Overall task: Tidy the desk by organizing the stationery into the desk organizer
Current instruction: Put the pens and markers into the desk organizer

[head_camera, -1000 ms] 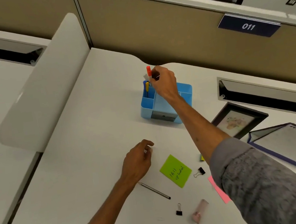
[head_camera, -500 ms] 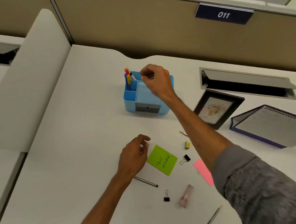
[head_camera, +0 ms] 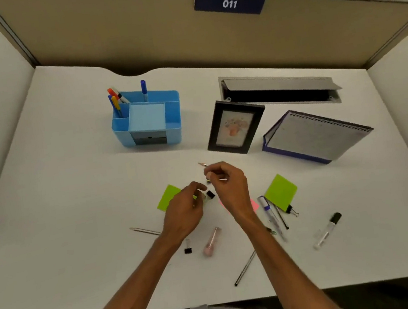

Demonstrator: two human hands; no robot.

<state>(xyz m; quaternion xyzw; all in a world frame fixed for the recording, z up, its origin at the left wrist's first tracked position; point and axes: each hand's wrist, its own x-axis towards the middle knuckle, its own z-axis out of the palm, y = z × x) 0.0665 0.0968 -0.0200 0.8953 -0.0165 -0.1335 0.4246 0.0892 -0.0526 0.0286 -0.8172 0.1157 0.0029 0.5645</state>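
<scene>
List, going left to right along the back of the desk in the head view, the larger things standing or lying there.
blue desk organizer → black picture frame → spiral notebook

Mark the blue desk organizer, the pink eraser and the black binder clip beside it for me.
blue desk organizer (head_camera: 146, 119): head view, on the pale top of its middle block.
pink eraser (head_camera: 211, 242): head view, on the middle of its body.
black binder clip (head_camera: 188, 250): head view, on its black body.
</scene>
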